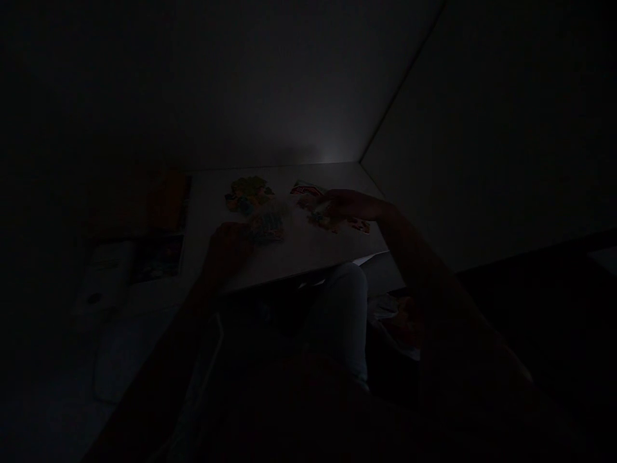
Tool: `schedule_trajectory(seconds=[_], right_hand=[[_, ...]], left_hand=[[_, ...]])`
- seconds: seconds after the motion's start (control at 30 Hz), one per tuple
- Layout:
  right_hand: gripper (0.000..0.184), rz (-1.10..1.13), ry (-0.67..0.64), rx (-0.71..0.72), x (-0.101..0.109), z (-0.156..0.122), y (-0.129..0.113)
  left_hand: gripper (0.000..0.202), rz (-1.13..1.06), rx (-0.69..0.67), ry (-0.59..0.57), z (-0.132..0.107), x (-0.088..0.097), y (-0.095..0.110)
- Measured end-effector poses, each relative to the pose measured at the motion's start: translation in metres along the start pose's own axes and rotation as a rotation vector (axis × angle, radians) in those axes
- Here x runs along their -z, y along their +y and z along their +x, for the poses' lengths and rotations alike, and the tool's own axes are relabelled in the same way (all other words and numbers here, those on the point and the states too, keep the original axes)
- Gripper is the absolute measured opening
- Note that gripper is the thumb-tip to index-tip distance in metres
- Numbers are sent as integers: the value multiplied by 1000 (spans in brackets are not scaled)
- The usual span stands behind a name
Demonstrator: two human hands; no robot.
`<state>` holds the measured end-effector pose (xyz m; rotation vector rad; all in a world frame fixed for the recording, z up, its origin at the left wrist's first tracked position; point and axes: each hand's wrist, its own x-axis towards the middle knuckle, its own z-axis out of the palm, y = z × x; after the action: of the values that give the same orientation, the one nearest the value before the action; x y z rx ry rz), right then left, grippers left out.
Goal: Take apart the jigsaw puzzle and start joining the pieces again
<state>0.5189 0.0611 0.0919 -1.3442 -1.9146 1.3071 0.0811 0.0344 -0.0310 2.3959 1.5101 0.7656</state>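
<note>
In the dim room, the right hand (349, 206) reaches over colourful flat pieces (335, 222) lying just right of centre on a white surface (308, 251), its fingers (321, 207) drawn narrow, though any hold is too dark to tell. The left hand (226, 249) sits beside a second cluster (267, 225), its fingers unreadable.

A single head-worn camera was recorded, set above the person's lap and facing forward and steeply down. The view looked at close range past the left hand (226, 251) and right hand (349, 206) onto a white table (308, 254). A knee (342, 308) stood at lower centre; a wall corner (359, 161) lay beyond the table. No second view was supplied.
</note>
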Motion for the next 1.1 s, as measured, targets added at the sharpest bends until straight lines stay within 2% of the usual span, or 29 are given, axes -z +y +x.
schedule_trajectory(seconds=[0.1,0.2,0.27,0.33,0.43,0.5,0.6,0.7,0.77,0.83,1.0,1.1], right_hand=[[66,106,4,108,-34,31,-15],[59,203,71,168,-41,47,-12],[50,156,203,171,-27,41,0],[47,0,372,99,-1,25,21],[51,-354,455,-186,39,-14,62],[60,-499,457,-362,55,-40,89],[68,-614,448,-420,57,-67,117],[48,-701,385,-340,49,-74,128],[31,-687,322,-318,45,-72,129],[28,-627,312,-343,44,-69,127],[50,-350,464,-379,40,-70,120],[52,-162,502,-336,39,-73,112]], left_hand=[[46,16,3,-23,0,2,-1],[48,35,-10,-31,0,3,-2],[47,35,-12,-31,-1,2,-3],[48,28,-19,-19,-1,0,-4],[47,31,-12,8,-1,-6,-5],[46,40,-15,11,-2,-8,-6],[46,38,-54,16,-2,-8,-7],[47,37,-61,26,-2,-6,-8],[49,31,-51,44,-2,-6,-7],[49,26,-43,58,-2,-6,-6],[48,43,-29,38,0,-5,-4],[49,53,-22,16,-1,-4,-5]])
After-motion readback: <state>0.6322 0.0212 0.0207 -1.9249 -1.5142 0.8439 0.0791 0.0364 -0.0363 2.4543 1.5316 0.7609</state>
